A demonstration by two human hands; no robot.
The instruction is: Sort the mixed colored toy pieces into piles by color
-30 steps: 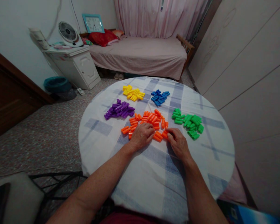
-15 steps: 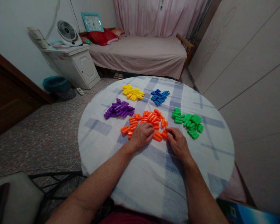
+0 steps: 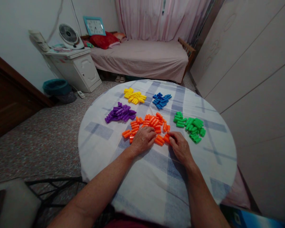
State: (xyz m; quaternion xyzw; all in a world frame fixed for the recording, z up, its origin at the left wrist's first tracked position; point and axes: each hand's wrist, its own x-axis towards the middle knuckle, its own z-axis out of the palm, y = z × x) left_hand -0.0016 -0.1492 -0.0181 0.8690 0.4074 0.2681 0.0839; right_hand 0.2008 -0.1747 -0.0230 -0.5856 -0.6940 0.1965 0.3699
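Observation:
A pile of short orange plastic tubes, like pen caps (image 3: 154, 121), lies on the table in front of me. My left hand (image 3: 144, 138) rests at the pile's near edge, fingers curled together over it; whatever is under them is hidden. To the right, the thumb and fingers of my right hand (image 3: 180, 144) close on a small group of orange tubes (image 3: 166, 138) on the cloth. Just left of that group lie other orange tubes (image 3: 159, 140) side by side, between my hands.
Similar pieces lie in separate heaps: purple (image 3: 120, 112), yellow (image 3: 135, 96), blue (image 3: 161, 100) and green (image 3: 194, 126). A checked cloth covers the round table (image 3: 144, 190). Beyond stand a bed (image 3: 142, 57), a cabinet with a fan (image 3: 69, 34), and a bin (image 3: 57, 87); wardrobe doors (image 3: 256, 88) line the right.
My view has tilted very slightly, shifting the whole scene a little down and left. Both hands stay in the same places at the orange pile, and the heaps look the same.

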